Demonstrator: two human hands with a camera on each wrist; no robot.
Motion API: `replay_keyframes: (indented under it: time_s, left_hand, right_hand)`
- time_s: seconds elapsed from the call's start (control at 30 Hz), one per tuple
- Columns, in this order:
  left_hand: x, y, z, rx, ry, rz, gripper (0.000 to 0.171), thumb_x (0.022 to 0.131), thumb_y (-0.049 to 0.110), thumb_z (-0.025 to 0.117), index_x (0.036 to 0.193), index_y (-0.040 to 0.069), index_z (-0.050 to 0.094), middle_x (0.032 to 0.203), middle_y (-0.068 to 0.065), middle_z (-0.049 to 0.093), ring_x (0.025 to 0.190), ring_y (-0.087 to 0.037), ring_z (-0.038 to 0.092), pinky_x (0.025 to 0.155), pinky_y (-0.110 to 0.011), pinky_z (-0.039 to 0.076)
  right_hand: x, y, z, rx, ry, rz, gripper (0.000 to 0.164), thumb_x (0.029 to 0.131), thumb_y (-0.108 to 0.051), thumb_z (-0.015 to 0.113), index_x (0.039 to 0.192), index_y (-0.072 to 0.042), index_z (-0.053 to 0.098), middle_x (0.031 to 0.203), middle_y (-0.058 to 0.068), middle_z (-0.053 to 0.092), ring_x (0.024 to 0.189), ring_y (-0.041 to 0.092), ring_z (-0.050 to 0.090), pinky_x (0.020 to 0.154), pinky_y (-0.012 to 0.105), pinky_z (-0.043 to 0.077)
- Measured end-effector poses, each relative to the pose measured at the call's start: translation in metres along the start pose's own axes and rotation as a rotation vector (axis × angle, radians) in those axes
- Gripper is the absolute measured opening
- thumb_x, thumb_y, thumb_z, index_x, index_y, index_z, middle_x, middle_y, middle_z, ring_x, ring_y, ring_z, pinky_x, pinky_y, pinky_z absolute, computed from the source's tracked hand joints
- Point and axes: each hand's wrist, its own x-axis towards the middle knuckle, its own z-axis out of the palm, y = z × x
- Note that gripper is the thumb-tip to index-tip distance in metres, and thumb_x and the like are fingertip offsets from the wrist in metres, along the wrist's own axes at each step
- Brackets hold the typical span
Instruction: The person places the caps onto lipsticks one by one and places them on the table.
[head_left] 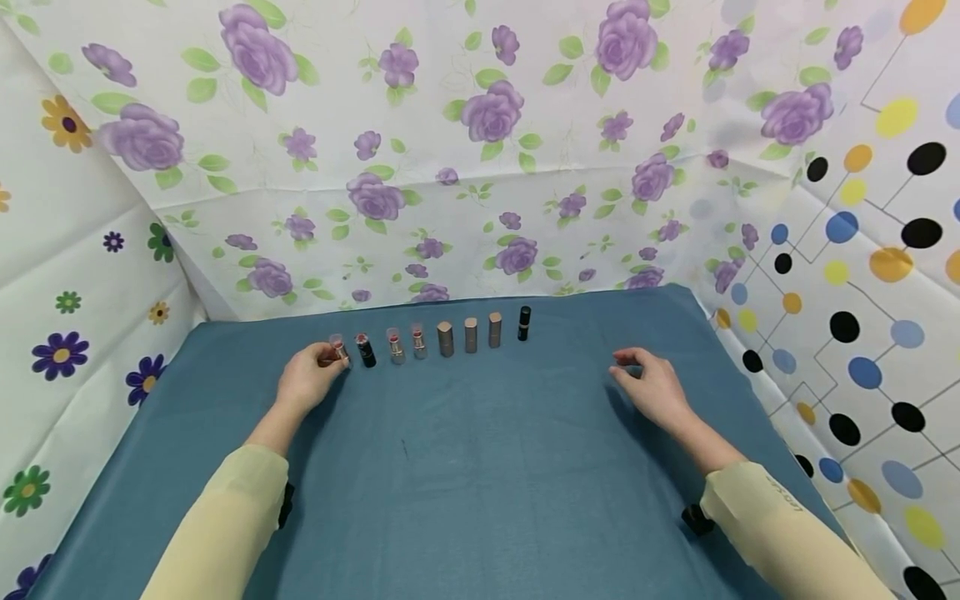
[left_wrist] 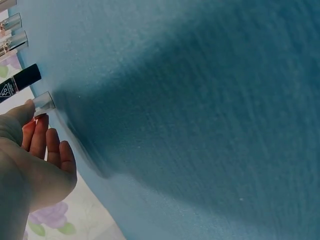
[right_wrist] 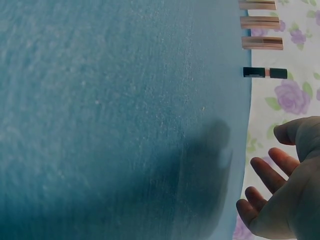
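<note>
A row of lipsticks stands upright along the back of the blue-covered table. At its left end my left hand pinches a clear-capped lipstick between thumb and fingers; the left wrist view shows its clear base below the fingertips. Just right of it is a black lipstick with a reddish top. My right hand hovers over the table's right side, fingers loosely bent and holding nothing. Nearest to it is the black lipstick at the row's right end, also seen in the right wrist view.
Between the two black ones stand two more clear-capped lipsticks and three brownish-gold tubes. Behind the blue tablecloth hangs a flowered cloth; a dotted cloth hangs on the right.
</note>
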Motion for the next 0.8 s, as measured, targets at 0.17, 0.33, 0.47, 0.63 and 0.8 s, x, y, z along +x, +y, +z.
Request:
replay_keyframes:
  time_s: [0.17, 0.33, 0.47, 0.63, 0.8]
  left_hand:
    - [-0.003, -0.001, 0.001, 0.009, -0.014, -0.005, 0.05, 0.103, 0.027, 0.063, 0.143, -0.003, 0.052, 0.136, -0.028, 0.057, 0.121, -0.044, 0.055, 0.095, -0.058, 0.047]
    - [-0.012, -0.004, -0.003, 0.049, -0.001, 0.001, 0.066, 0.102, 0.034, 0.065, 0.152, -0.002, 0.042, 0.147, -0.027, 0.049, 0.132, -0.047, 0.045, 0.103, -0.063, 0.04]
    - [-0.024, -0.004, -0.008, 0.13, 0.011, 0.04, 0.073, 0.102, 0.039, 0.063, 0.155, -0.003, 0.036, 0.15, -0.032, 0.042, 0.136, -0.054, 0.037, 0.106, -0.069, 0.033]
    - [-0.044, -0.002, -0.015, 0.246, 0.011, 0.112, 0.083, 0.102, 0.047, 0.06, 0.16, -0.001, 0.025, 0.155, -0.035, 0.03, 0.138, -0.059, 0.028, 0.107, -0.075, 0.024]
    - [-0.065, -0.003, -0.019, 0.328, 0.041, 0.198, 0.09, 0.101, 0.056, 0.058, 0.162, 0.001, 0.023, 0.159, -0.035, 0.024, 0.141, -0.058, 0.024, 0.111, -0.075, 0.015]
  right_hand:
    - [0.0, -0.002, 0.002, 0.001, -0.005, -0.01, 0.042, 0.105, -0.029, 0.062, 0.138, -0.004, 0.061, 0.132, 0.019, 0.062, 0.118, 0.037, 0.059, 0.092, 0.055, 0.049]
    - [-0.001, -0.002, 0.001, -0.007, -0.01, -0.004, 0.042, 0.105, -0.03, 0.062, 0.139, -0.005, 0.06, 0.134, 0.018, 0.061, 0.124, 0.039, 0.054, 0.096, 0.057, 0.047]
    - [-0.001, 0.0, -0.003, -0.056, 0.0, -0.004, 0.044, 0.105, -0.034, 0.06, 0.14, -0.007, 0.059, 0.136, 0.018, 0.059, 0.131, 0.042, 0.045, 0.102, 0.061, 0.039]
    - [-0.003, 0.0, -0.005, -0.164, 0.014, -0.056, 0.047, 0.104, -0.033, 0.062, 0.142, -0.005, 0.058, 0.136, 0.021, 0.059, 0.132, 0.046, 0.042, 0.102, 0.063, 0.037]
    - [-0.006, -0.004, -0.001, -0.309, -0.001, -0.106, 0.054, 0.101, -0.032, 0.067, 0.146, -0.005, 0.054, 0.141, 0.023, 0.055, 0.136, 0.049, 0.037, 0.107, 0.068, 0.029]
